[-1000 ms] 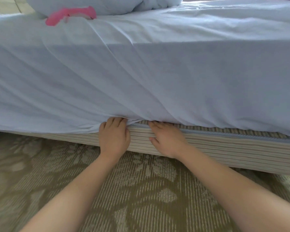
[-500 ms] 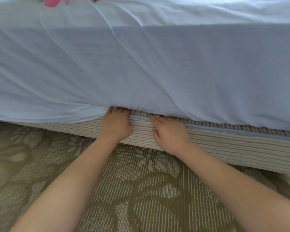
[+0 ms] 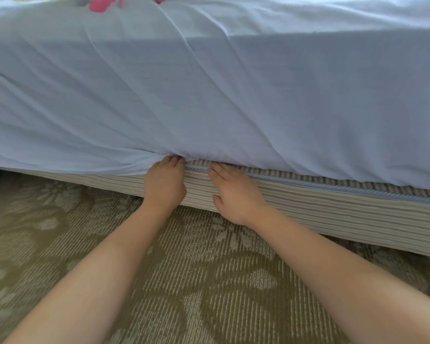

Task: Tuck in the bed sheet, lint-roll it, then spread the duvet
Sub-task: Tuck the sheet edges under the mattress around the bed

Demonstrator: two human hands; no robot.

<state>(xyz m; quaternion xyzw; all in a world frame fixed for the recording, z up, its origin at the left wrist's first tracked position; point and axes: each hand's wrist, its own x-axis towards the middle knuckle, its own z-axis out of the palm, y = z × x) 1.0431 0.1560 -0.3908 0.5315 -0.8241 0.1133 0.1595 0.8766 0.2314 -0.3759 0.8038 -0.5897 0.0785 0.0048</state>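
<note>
- Bed sheet (image 3: pixel 209 100) drapes over the mattress side, its hem loose left of the hands, tucked rightward.
- Left hand (image 3: pixel 164 182) and right hand (image 3: pixel 235 192) push straight fingers under the hem.
- Lint-rolling and duvet appear undone.

Carpet (image 3: pixel 209 281) open beside striped bed base (image 3: pixel 333 212); draped bed sheet (image 3: pixel 209 95) blocks the seam, apparently tight.
</note>
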